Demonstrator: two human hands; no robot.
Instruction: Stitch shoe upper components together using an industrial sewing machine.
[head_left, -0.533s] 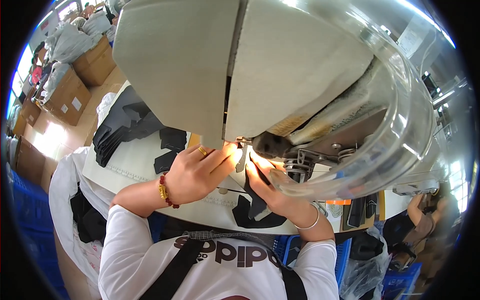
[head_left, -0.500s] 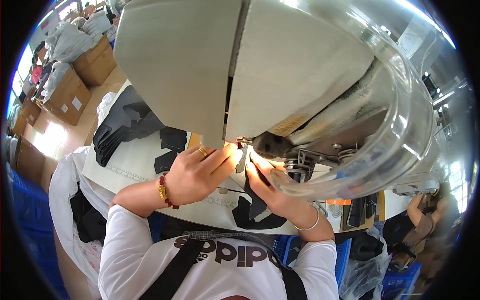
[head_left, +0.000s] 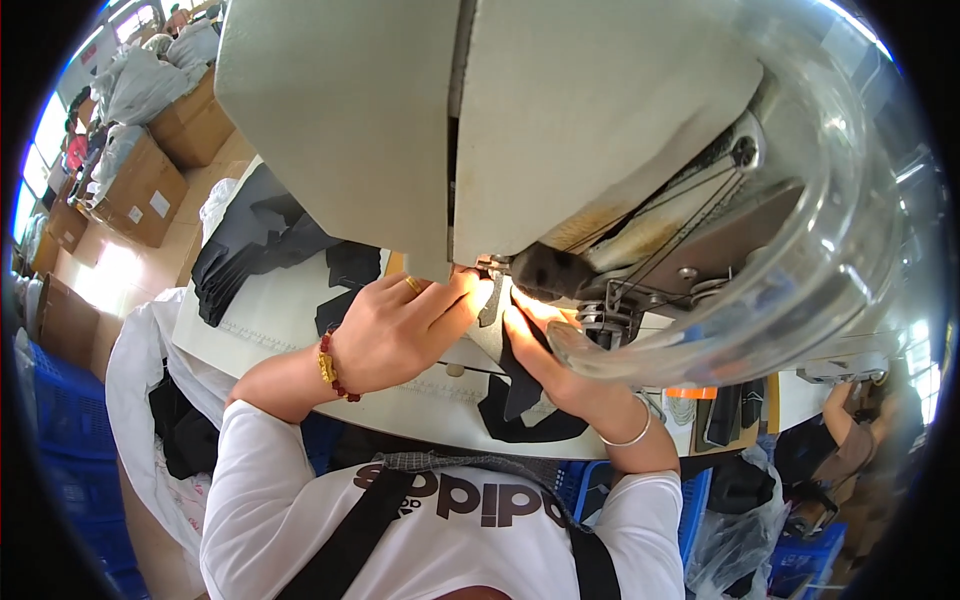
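Both hands work close together under the lit head of a pale sewing machine (head_left: 600,110). My left hand (head_left: 395,325), wearing a ring and a beaded bracelet, has its fingers pressed together beside the presser foot (head_left: 492,264); whatever lies under the fingertips is hidden. Just right of those fingertips shows a small dark strip (head_left: 489,308). My right hand (head_left: 550,370) is closed at the edge of a black fabric piece (head_left: 522,392), which hangs down toward me along the thumb side. Another black cut piece (head_left: 545,431) lies at the table's near edge.
A stack of black cut pieces (head_left: 245,250) lies on the white table (head_left: 225,345) at left. A clear curved guard (head_left: 700,365) overhangs my right hand. White cloth (head_left: 140,390) drapes at left, beside blue crates (head_left: 70,410). Cardboard boxes (head_left: 135,195) stand beyond.
My view has shifted slightly. The machine's thread lever and taut threads now show at right. Both hands remain by the presser foot, with the black fabric piece slightly farther right in view.
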